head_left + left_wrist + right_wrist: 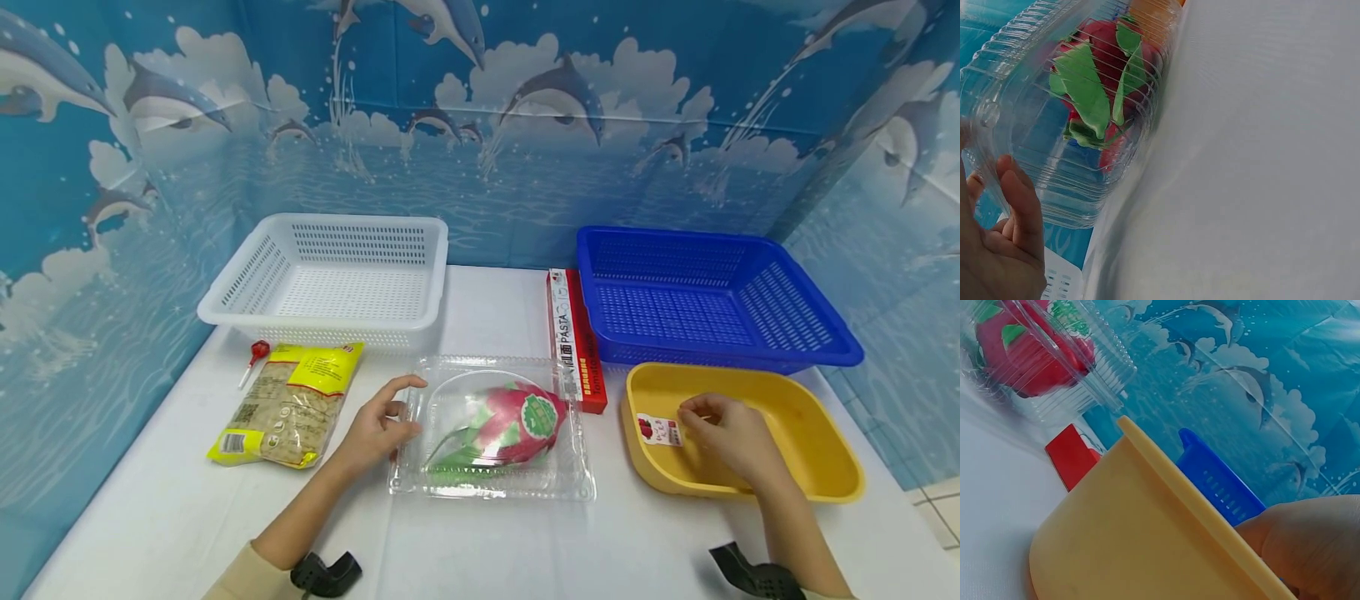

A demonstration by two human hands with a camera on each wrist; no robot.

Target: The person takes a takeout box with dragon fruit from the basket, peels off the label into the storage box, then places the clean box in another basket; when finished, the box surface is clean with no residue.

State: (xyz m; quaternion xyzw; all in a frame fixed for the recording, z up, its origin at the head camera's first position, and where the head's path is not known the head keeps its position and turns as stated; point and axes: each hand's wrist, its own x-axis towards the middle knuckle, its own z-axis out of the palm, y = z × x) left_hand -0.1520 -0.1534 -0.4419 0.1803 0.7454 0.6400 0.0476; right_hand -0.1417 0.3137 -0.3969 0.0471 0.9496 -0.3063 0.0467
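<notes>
1. Enclosed at the back and on both sides by a blue printed curtain (517, 200), reaching the top edge of the head view.
2. Patterned with leaping dolphins (562, 81), pale clouds (213, 62) and rippled water (510, 225); deeper blue up high, paler lower down.
3. Creased by thin fold lines (1300, 453), slanting in the right wrist view.
4. Furnished with a table (150, 500), draped in white cloth (1241, 156) and standing close against the curtain.
5. Floored at the far right with pale tiles (948, 512), divided by darker joints.
6. Lit softly, with a brighter sheen on the curtain at the right wrist view's upper right.
</notes>
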